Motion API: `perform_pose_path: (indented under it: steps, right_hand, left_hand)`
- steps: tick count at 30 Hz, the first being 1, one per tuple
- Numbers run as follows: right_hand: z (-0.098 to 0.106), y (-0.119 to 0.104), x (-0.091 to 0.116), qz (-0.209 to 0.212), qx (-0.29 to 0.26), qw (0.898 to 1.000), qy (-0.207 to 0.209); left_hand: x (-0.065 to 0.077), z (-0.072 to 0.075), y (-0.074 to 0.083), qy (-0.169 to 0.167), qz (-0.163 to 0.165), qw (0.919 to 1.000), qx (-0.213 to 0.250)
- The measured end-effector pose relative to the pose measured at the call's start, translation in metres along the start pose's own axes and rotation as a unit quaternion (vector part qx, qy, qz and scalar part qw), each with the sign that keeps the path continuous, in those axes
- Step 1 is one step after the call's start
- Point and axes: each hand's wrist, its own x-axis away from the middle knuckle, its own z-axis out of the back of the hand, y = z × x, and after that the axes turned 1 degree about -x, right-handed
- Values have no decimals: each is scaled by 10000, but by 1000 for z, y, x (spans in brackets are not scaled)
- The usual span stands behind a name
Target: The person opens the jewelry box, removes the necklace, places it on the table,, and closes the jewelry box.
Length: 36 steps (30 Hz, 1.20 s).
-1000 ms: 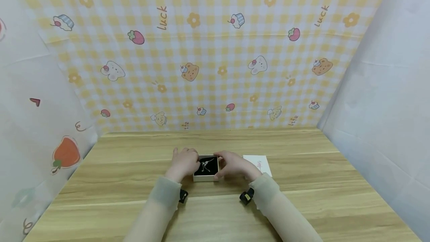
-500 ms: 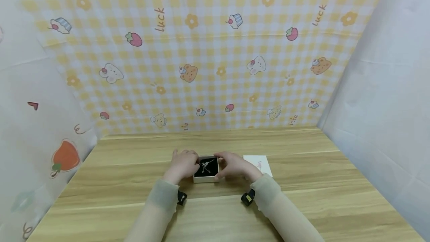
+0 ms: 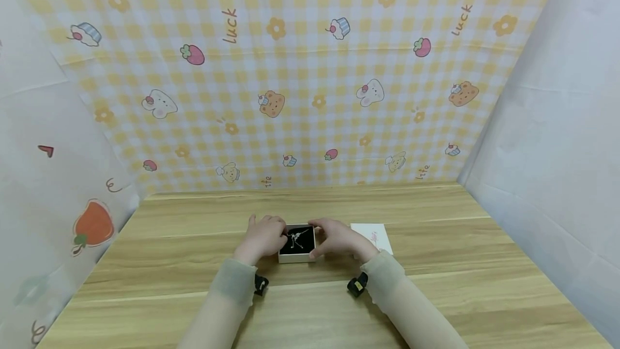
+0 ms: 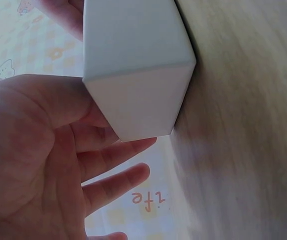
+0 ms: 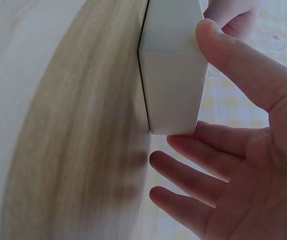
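Observation:
A small white jewelry box [image 3: 296, 258] sits lidless on the wooden table between both hands. On its black insert [image 3: 305, 241] lies a silver necklace [image 3: 296, 237]. My left hand [image 3: 263, 237] bends over the left rim, thumb and forefinger reaching inside, their tips hidden; in the left wrist view another finger meets the back wall. From the other side, my right hand [image 3: 336, 236] grips the box, thumb at the front right corner and fingers behind it. The right wrist view shows the two lower fingers [image 5: 183, 175] spread away from the box wall [image 5: 173, 90].
A flat white square [image 3: 372, 236] with a pink flower print lies right of the box, partly behind the right hand. A yellow checked cloth [image 3: 300, 69] hangs behind the table [image 3: 194, 220], and white cloths flank both sides. Black wrist cameras [image 3: 357, 284] sit below the sleeves.
Both hands keep nearly the same pose around the box. The left forearm has shifted very slightly left, and the head view has tilted a little.

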Motion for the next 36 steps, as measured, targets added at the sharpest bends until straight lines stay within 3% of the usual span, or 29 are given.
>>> perform_pose_path:
  steps: [36]
  right_hand:
    - [0, 2, -1, -36, -78, 10000, 11]
  left_hand:
    - [1, 4, -1, 58, -146, 9999, 32]
